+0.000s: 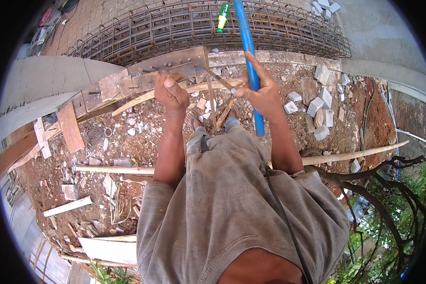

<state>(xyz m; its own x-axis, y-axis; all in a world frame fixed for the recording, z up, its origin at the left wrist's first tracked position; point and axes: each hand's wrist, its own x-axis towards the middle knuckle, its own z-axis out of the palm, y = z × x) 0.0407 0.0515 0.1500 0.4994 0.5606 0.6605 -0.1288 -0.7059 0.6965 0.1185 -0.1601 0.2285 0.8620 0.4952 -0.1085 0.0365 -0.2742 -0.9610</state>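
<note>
My right hand [262, 94] grips a long blue pipe [245, 33], which runs from the top edge of the view down past my wrist. Beside the thumb of that hand is the end of a thin brownish rod [220, 79] with a pale tip; I cannot tell whether the hand holds it too. My left hand [173, 93] is closed with its fingers curled in, in front of a wooden board [168, 64] with several nails or pegs sticking out. Whatever is between its fingers is too small to make out.
Beyond the board lies a long cage of rusty steel bars [170, 31], with a green and yellow tube-like thing [223, 18] over it. Broken white blocks [315, 106] litter the soil at right. A wooden pole [355, 155] and branches [378, 191] reach in from the right.
</note>
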